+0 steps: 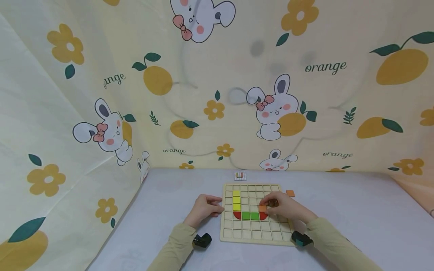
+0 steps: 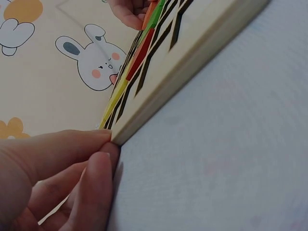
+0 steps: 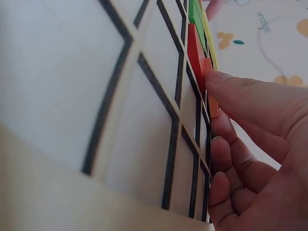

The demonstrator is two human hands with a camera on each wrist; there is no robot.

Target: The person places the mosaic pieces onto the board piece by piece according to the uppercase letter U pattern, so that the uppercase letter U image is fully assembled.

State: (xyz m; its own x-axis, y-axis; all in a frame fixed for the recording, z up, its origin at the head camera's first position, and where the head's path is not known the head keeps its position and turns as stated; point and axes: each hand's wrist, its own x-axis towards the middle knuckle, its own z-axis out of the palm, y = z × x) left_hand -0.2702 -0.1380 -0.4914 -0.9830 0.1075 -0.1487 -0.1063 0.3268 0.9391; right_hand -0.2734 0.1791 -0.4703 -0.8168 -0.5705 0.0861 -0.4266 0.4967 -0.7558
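Note:
A wooden grid board point(image 1: 232, 234) lies flat on the table. At its left edge my left hand point(image 1: 205, 208) holds the rim with thumb and fingertips. My right hand point(image 1: 283, 206) is over the right half, pinching an orange square tile point(image 3: 213, 107) by thumb and fingers, just behind a red rounded tile point(image 3: 195, 57). Yellow tiles point(image 1: 236, 200) form a column on the left. Below them come another red rounded tile point(image 1: 237, 215) and two green tiles point(image 1: 250, 216) in a row. The right fingertips partly hide the orange tile's surroundings.
A loose orange tile point(image 1: 290, 193) lies just off the board's upper right corner. Behind the board is a small pattern card point(image 1: 240, 175). Dark wrist devices point(image 1: 202, 240) sit on both wrists. A printed curtain point(image 1: 203, 75) stands along the table's back and sides.

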